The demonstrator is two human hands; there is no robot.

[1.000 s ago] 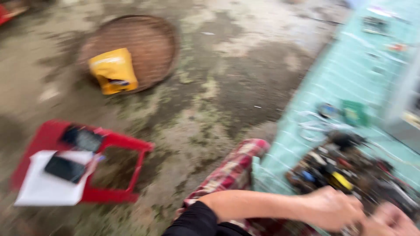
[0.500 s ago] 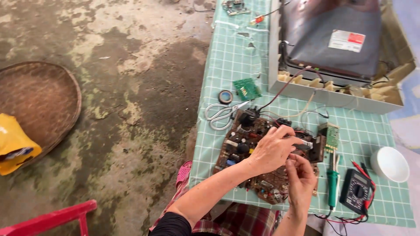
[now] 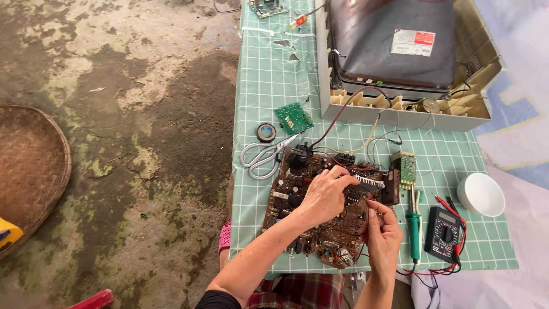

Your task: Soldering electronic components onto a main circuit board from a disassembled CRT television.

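We've got brown circuit board (image 3: 326, 209) flat on tabletop (image 3: 263, 86), near front edge. Left hand (image 3: 327, 193) pressed on top, fingers curled; right hand (image 3: 382, 233) pinching something tiny at board edge, can't tell what. Risks: wires (image 3: 343, 111) to monitor shell (image 3: 400, 111) snag if board shifts; soldering iron (image 3: 413, 226) just beside right hand, easy bump.

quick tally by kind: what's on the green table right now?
Circuit boards: 4 (large brown board, green board, small green board, board at far edge)
Scissors: 1
Soldering iron: 1
Multimeter: 1
White bowl: 1
Round tin: 1
Screwdriver: 1
Open TV set: 1
Total: 11
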